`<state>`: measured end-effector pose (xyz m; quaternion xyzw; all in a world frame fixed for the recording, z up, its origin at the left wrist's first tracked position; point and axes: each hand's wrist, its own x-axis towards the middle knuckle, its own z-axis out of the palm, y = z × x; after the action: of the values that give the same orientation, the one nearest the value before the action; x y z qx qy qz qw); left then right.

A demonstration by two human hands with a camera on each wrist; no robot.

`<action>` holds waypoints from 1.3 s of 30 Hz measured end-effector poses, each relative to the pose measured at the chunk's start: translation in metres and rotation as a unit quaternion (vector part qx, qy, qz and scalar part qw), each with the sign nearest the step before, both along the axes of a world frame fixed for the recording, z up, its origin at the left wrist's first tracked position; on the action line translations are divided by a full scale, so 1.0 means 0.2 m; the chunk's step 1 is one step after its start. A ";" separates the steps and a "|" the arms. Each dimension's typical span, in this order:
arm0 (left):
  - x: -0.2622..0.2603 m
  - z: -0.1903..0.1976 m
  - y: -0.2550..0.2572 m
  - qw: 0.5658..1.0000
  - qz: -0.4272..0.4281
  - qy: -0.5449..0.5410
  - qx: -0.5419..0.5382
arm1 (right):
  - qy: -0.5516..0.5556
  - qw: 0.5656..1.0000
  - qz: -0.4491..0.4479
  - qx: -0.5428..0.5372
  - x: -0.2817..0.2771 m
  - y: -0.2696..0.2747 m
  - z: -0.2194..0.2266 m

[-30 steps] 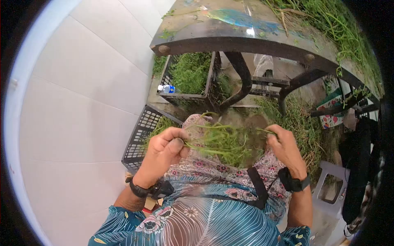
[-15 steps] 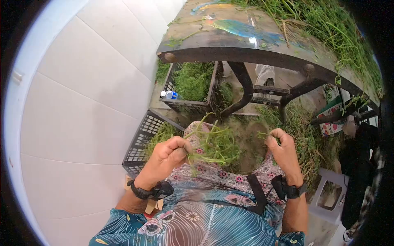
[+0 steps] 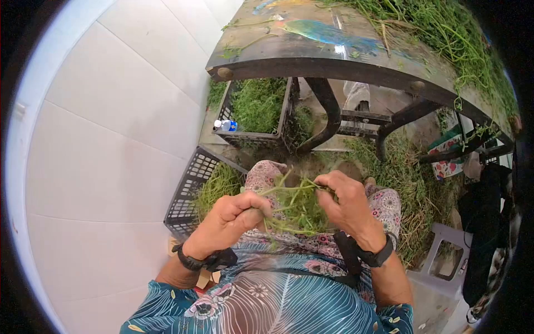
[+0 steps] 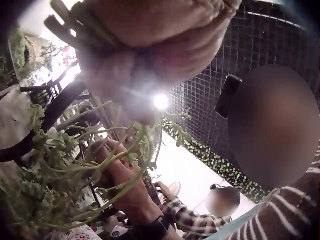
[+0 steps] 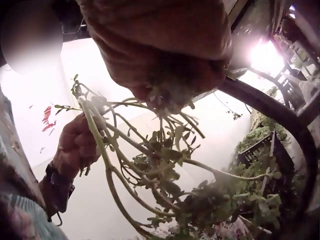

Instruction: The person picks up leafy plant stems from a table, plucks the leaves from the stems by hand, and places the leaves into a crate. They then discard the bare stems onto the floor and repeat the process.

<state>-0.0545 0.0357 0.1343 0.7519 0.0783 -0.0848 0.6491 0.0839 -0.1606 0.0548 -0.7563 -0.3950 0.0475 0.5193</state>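
A loose bunch of green leafy stems (image 3: 300, 209) hangs between the two hands above the lap in the head view. The left hand (image 3: 231, 220) grips the stem ends with curled fingers; cut-looking ends stick out past its fingers in the left wrist view. At the bunch's other side, the right hand (image 3: 345, 200) pinches stems between thumb and fingers. In the right wrist view, long bare stems (image 5: 112, 165) curve below the right hand (image 5: 160, 55), whose fingertips are partly hidden by leaves.
A table (image 3: 267, 47) with a heap of greens (image 3: 439, 33) stands ahead. Below it are a crate of greens (image 3: 257, 106) and a small bottle (image 3: 225, 125). Another crate (image 3: 192, 183) sits at left. Stems litter the floor (image 3: 414, 206) at right, near a grey plastic stool (image 3: 448, 259).
The right hand has moved left and inward from beside the bunch to the stems. The left hand keeps its grip and has shifted slightly right.
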 end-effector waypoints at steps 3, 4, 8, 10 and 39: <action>0.01 -0.02 -0.05 1.000 0.014 -0.014 -0.020 | 0.086 0.995 -0.045 0.016 0.01 0.00 0.01; 0.00 -0.02 -0.06 1.000 0.007 -0.009 -0.026 | 0.134 0.989 -0.061 0.015 0.01 0.01 0.03; -0.01 0.00 -0.04 0.999 0.037 -0.010 -0.038 | 0.497 0.827 -0.134 0.226 0.17 -0.11 0.01; -0.03 0.00 0.00 1.000 0.017 -0.001 -0.023 | 0.542 0.776 -0.125 0.298 0.21 -0.19 -0.02; -0.03 -0.02 0.00 1.000 0.011 0.008 0.011 | 0.184 0.978 0.059 -0.079 0.05 -0.07 0.13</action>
<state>-0.0604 0.0365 0.1306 0.7576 0.0928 -0.0834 0.6407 0.0943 -0.1745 0.0817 -0.7485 -0.3315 0.2474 0.5183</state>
